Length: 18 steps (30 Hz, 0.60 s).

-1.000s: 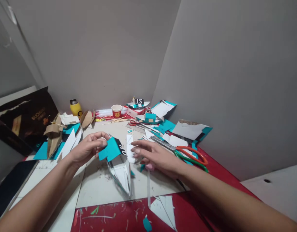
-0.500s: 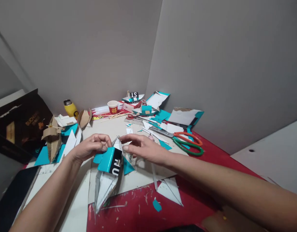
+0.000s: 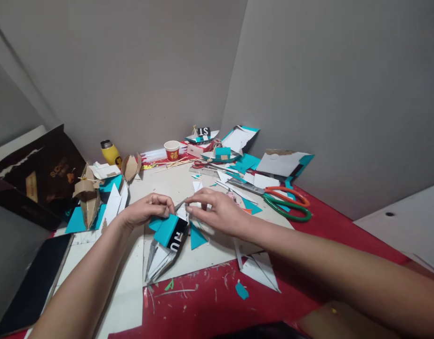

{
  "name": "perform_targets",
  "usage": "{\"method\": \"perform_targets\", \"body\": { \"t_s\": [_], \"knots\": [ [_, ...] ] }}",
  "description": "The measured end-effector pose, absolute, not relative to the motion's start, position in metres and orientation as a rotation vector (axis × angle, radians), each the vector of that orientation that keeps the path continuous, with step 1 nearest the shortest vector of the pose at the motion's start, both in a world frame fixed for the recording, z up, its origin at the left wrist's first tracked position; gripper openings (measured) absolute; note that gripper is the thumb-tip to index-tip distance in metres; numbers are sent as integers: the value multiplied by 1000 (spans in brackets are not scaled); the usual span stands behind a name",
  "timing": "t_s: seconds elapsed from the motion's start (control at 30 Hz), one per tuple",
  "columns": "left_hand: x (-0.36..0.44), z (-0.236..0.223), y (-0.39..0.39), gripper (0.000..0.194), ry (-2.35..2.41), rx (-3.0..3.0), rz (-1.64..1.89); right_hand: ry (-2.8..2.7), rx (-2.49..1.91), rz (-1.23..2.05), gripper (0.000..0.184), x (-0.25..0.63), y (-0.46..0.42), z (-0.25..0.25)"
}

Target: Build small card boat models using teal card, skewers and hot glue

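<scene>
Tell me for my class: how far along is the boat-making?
Done, by the look of them: the "ST" boat and teal-roofed boat at the back. In hand: another boat, its roof across the hull, left hand at the roof, right hand near the far tip. Possibly left: sticks like the "ST" boat's; I see none clearly, but fingers hide part.

Scissors [image 3: 288, 205]: one handle orange, one green. Bottle [image 3: 110, 153]: yellow, dark-capped. Tabletop [image 3: 217, 310]: red.
</scene>
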<state>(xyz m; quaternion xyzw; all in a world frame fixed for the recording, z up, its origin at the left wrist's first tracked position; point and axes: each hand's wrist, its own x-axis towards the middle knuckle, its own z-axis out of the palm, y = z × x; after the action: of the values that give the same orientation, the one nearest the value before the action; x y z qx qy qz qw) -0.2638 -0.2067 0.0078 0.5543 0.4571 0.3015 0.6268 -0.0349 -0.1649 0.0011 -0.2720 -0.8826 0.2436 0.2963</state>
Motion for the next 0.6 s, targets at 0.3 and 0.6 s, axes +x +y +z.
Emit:
{"method": "perform_targets", "body": {
  "t_s": [0.3, 0.6],
  "knots": [
    [-257, -5, -206, 11, 1094, 1262, 759, -2330, -699, 1263, 12, -47, -172, 3],
    [-261, 7, -209, 19, 1344, 1303, 901, -2109, -736, 1914, 14, -56, -165, -9]
  ]
}}
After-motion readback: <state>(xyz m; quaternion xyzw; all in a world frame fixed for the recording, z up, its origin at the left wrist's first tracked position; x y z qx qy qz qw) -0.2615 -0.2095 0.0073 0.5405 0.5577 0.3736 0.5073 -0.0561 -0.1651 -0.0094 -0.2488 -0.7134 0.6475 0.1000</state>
